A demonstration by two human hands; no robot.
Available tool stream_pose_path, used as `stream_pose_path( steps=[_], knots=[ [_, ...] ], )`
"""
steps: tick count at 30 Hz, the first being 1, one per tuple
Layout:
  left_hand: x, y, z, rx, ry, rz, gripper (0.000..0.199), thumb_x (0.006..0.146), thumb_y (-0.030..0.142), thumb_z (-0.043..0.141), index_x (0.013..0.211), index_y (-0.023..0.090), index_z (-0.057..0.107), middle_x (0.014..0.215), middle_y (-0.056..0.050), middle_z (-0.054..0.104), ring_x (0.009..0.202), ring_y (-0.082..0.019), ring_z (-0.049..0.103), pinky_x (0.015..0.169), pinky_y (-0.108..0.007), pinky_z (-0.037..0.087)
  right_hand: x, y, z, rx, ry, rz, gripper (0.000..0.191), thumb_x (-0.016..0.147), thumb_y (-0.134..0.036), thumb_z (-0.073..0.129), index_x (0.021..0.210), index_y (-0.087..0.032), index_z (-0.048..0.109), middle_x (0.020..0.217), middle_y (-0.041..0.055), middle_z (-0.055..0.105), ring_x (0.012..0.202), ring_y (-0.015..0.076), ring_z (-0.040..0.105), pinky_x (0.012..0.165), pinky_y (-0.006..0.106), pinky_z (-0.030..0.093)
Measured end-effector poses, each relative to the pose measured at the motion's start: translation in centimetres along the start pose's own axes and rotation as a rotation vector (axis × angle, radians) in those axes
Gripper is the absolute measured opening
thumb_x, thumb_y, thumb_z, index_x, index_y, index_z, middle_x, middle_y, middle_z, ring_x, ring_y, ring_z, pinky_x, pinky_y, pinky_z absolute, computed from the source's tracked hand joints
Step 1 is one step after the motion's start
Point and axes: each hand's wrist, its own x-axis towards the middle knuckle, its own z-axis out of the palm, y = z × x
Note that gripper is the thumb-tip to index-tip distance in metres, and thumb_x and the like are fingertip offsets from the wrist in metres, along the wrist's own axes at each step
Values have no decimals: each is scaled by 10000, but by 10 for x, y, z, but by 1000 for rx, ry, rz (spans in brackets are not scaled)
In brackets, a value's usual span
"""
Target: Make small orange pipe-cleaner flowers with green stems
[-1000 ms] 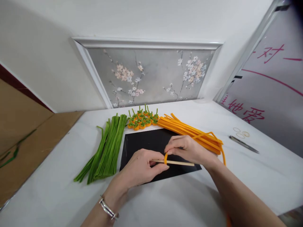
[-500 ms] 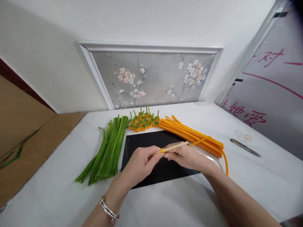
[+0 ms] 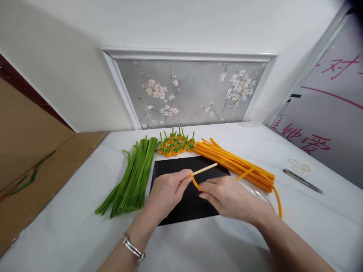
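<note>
Over the black mat (image 3: 187, 211), my left hand (image 3: 170, 190) pinches a thin pale wooden stick (image 3: 205, 169), which points up to the right. An orange pipe cleaner (image 3: 196, 184) bends round the stick at my left fingertips and runs down into my right hand (image 3: 231, 196). The fingers of my right hand are closed on it, a little below and right of the stick. Its orange tail seems to come out behind my right hand, across the orange bundle. My fingers hide the stick's lower end.
Left of the mat lies a bundle of green pipe cleaners (image 3: 136, 177); orange pipe cleaners (image 3: 235, 162) lie at the right. Several small orange-and-green persimmon-like pieces (image 3: 176, 145) stand behind. Tweezers (image 3: 303, 180) and small clear rings (image 3: 297, 169) lie far right. Cardboard (image 3: 56, 173) is at the left.
My right hand has moved down and away from the stick, drawing the orange pipe cleaner out into a visible curve. More of the stick shows. The view has turned slightly left.
</note>
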Motion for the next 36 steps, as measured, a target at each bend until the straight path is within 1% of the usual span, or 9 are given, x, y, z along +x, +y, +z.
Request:
stream_pose_path(
  steps=[4,8,15,18,21,23,26,31,36],
  knots=[
    [1,-2,6,120,12,-3,211,981,316,380,917,236,565,697,48,592,593,-125,549,545,-235,299,-1,1,-3,-47,22,3,205,947,-226,489,762,-181,564,690,-10,613,545,108,517,513,290,187],
    [1,-4,13,194,-25,11,219,990,287,341,868,212,507,679,31,576,569,-146,547,510,-252,262,-1,4,-6,-50,13,1,229,952,-214,479,745,-178,570,692,-12,611,546,103,521,510,293,202],
    [0,-5,10,-28,-49,22,142,966,200,374,891,202,496,679,38,530,588,-127,522,543,-239,323,-2,0,-6,-117,18,14,204,961,-227,470,794,-187,580,704,-12,613,557,121,522,516,300,206],
    [0,-5,10,-77,-36,9,150,957,195,403,872,199,527,656,43,532,572,-116,512,541,-232,330,-4,-7,-5,-203,41,-11,152,929,-165,508,803,-188,588,682,-11,601,539,133,496,517,308,195],
    [-1,-4,10,-74,-35,13,155,948,191,429,868,187,562,664,35,561,581,-115,527,553,-227,353,-6,-15,-5,-280,104,-78,140,861,-51,548,864,-177,610,677,-9,586,570,147,489,534,308,226],
    [-2,-2,10,-41,-45,44,181,944,183,434,844,180,585,681,22,586,612,-122,545,571,-231,368,-6,-18,-7,-296,177,-110,154,854,-42,555,896,-176,619,701,-3,594,602,154,496,554,303,262],
    [-2,1,9,57,-43,144,218,934,166,445,806,191,620,689,13,614,643,-141,534,617,-258,377,-3,-17,-13,-271,300,-122,126,907,-109,531,884,-180,632,753,15,619,661,152,525,597,285,328],
    [-1,2,8,111,62,248,170,922,175,494,863,191,652,730,-1,667,657,-155,507,631,-290,364,1,0,-18,-169,481,-84,219,970,-204,465,934,-198,681,875,50,676,772,153,609,687,271,438],
    [1,3,7,30,113,336,185,920,137,493,815,177,640,737,-2,674,664,-145,489,645,-283,372,1,24,-16,125,364,26,223,957,-245,495,1024,-214,705,987,56,699,833,151,666,752,264,527]
  ],
)
